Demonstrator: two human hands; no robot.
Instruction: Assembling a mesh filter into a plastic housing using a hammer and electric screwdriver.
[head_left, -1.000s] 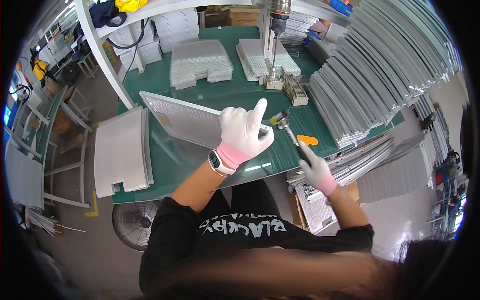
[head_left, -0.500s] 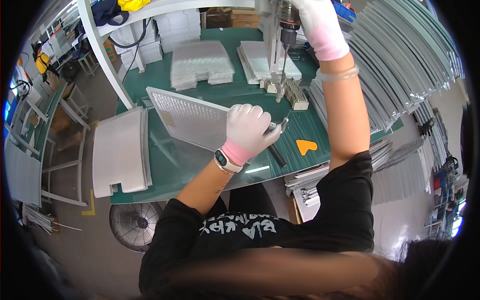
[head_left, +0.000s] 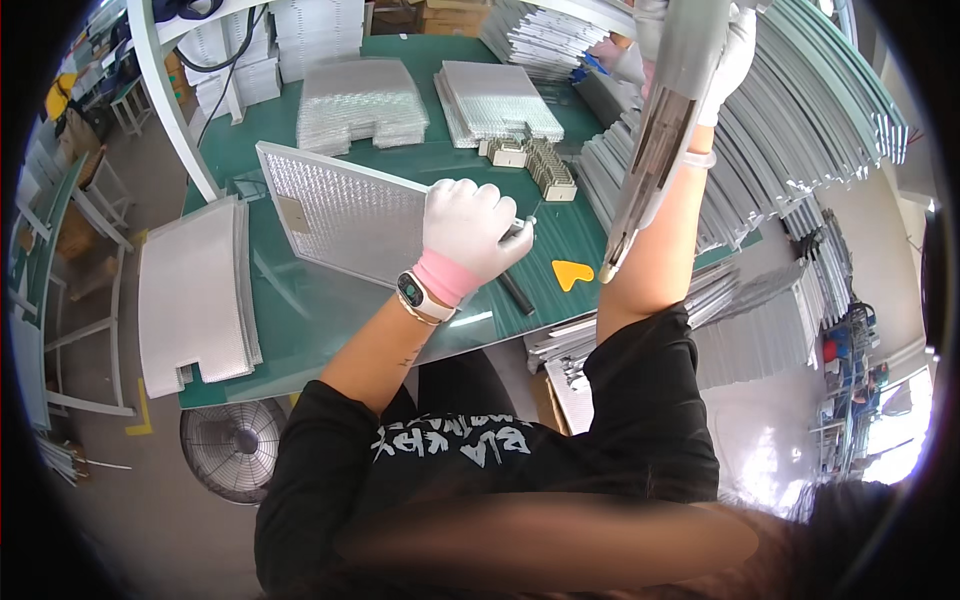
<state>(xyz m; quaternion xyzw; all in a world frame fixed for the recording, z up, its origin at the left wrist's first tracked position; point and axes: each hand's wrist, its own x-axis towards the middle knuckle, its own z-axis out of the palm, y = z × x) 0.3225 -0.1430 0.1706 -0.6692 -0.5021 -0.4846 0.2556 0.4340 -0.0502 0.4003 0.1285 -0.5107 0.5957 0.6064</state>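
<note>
My left hand (head_left: 468, 230), in a white glove with a pink cuff, is closed on the near right corner of a framed panel (head_left: 345, 215). The panel has a quilted, shiny face and stands tilted on the green bench. A small metal piece (head_left: 522, 228) shows by my thumb. My right hand (head_left: 733, 68), also gloved, is raised at the upper right behind a long grey power tool (head_left: 655, 160) and appears closed around it. The tool has a slotted, tapering end pointing down; its upper part is cut off by the picture's edge.
A yellow plastic piece (head_left: 572, 275) and a black rod (head_left: 517, 293) lie on the bench (head_left: 400, 335). Behind are small beige metal blocks (head_left: 550, 170) and piled mesh sheets (head_left: 360, 100). Grey strips (head_left: 800, 130) are stacked at right; a fan (head_left: 240, 440) stands below left.
My right hand has lifted the tool off the bench area by the beige blocks and brought it up and closer, to the right. My left hand keeps the panel's corner. The view has shifted slightly.
</note>
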